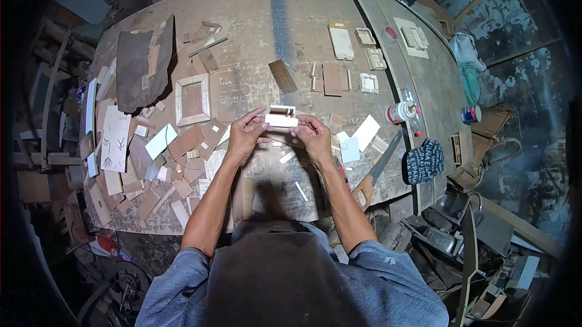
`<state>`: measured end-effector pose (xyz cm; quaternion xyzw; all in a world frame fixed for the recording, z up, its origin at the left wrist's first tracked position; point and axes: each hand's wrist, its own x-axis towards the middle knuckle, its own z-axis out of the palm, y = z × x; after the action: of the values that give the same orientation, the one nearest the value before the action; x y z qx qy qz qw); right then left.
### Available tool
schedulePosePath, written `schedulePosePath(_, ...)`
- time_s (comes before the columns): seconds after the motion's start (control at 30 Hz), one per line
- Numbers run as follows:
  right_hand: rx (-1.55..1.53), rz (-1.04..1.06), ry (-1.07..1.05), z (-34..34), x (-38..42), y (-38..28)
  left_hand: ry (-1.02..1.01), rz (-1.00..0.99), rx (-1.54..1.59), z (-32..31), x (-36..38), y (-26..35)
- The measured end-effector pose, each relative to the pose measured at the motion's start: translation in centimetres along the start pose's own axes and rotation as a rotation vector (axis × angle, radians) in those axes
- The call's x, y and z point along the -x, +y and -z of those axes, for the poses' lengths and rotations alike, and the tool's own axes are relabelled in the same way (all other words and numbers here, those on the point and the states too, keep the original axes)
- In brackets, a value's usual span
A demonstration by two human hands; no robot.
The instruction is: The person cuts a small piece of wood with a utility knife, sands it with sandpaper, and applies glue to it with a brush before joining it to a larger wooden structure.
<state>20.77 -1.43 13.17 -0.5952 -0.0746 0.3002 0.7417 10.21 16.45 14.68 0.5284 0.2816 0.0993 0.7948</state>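
Observation:
Between both hands, above the near middle of the worktable (242,90), is a small pale wooden piece (281,121) shaped like a little open box or miniature piece of furniture. My left hand (247,136) grips its left end with the fingertips. On the right end, the fingers of my right hand (315,134) are closed in the same way. A dark brown wood strip (282,76) lies just beyond the piece. Thin white strips (301,192) rest on the table between my forearms.
A handsaw (376,175) lies at the right, near a white glue bottle (400,112) and a dark lettered cap (423,162). Wood offcuts (186,141) litter the left side, with a square frame (193,99). Small wooden assemblies (341,42) stand at the far right.

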Motion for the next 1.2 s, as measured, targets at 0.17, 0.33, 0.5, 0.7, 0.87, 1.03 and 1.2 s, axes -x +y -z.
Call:
schedulePosePath(0.17,0.188,0.041,0.050,0.5,-2.8,1.1,-0.014,-0.003,-0.127,1.1,-3.3,-1.9)
schedulePosePath(0.33,0.470,0.181,0.039,1.9,-6.1,2.1,0.003,-0.155,-0.480,1.6,-5.9,-2.3)
schedulePosePath(0.5,0.567,0.182,0.000,2.2,-8.0,2.0,-0.008,-0.450,-0.716,1.8,-7.8,-1.6)
schedulePosePath(0.7,0.554,0.206,-0.041,2.8,-8.4,2.9,-0.054,-0.396,-0.681,2.1,-8.3,-2.0)
schedulePosePath(0.87,0.637,0.214,-0.062,2.9,-7.4,2.4,-0.081,-0.406,-0.701,2.3,-8.2,-2.6)
schedulePosePath(1.03,0.656,0.225,-0.063,3.2,-7.3,2.7,-0.097,-0.368,-0.697,2.3,-8.1,-2.8)
schedulePosePath(1.2,0.659,0.231,-0.069,3.4,-7.2,2.8,-0.104,-0.339,-0.719,2.4,-8.2,-2.7)
